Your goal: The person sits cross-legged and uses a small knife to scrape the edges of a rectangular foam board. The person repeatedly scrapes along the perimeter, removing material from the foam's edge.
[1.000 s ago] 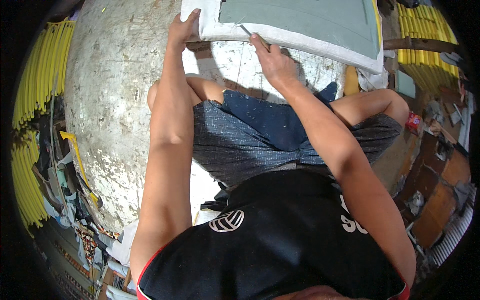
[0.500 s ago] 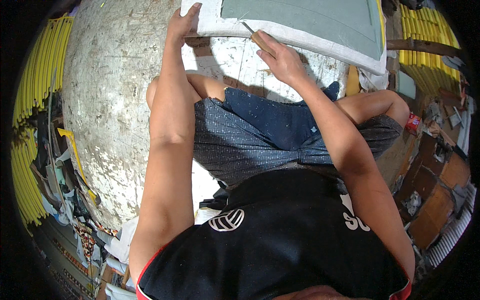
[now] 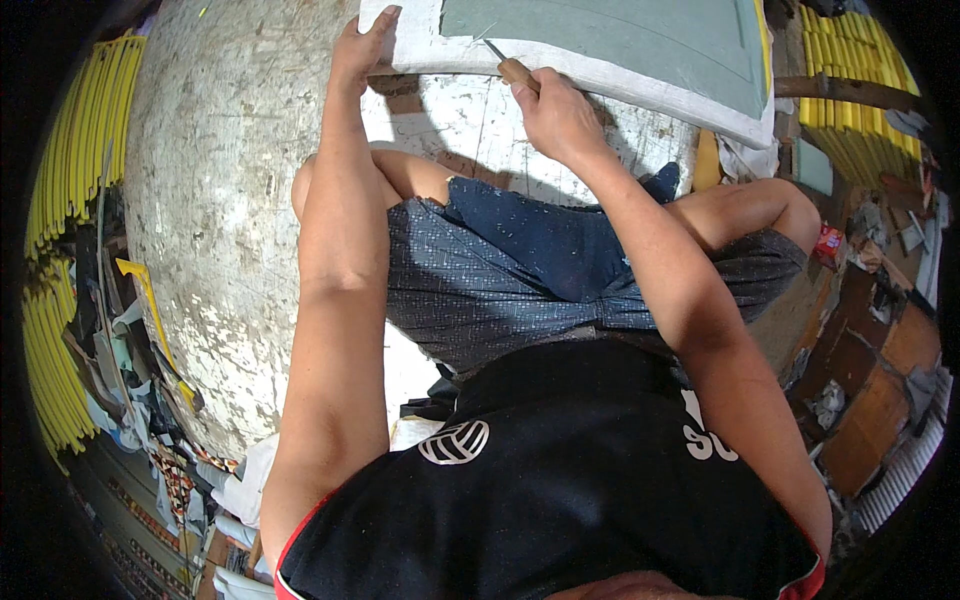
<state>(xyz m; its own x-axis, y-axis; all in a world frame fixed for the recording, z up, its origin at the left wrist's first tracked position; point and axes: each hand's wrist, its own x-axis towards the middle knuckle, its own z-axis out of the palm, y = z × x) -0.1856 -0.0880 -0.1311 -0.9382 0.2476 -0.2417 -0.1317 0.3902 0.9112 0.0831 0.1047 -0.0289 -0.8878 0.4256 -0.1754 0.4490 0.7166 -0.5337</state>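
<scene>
A flat panel (image 3: 620,50) lies at the far side of the worn white work surface, grey-green in the middle with a white cloth border (image 3: 590,75) along its edge. My left hand (image 3: 360,52) grips its near left corner, the thumb on top and the other fingers partly hidden. In my right hand (image 3: 562,118) is a wooden-handled tool (image 3: 518,74) with a thin metal shaft, closed in the fingers. The shaft's tip touches the seam where cloth meets grey-green, beside some loose threads. Whether it is an awl or a screwdriver I cannot tell.
My crossed legs in patterned shorts (image 3: 500,290) are just below the panel. Yellow corrugated stacks (image 3: 85,140) stand at left, with more yellow ones (image 3: 860,80) at far right. Cloth scraps (image 3: 130,360) and brown boards (image 3: 865,400) lie beyond the surface's edges.
My right hand has shifted its hold back along the wooden handle, and more of the handle shows now. The tool's tip and my left hand stay about where they were.
</scene>
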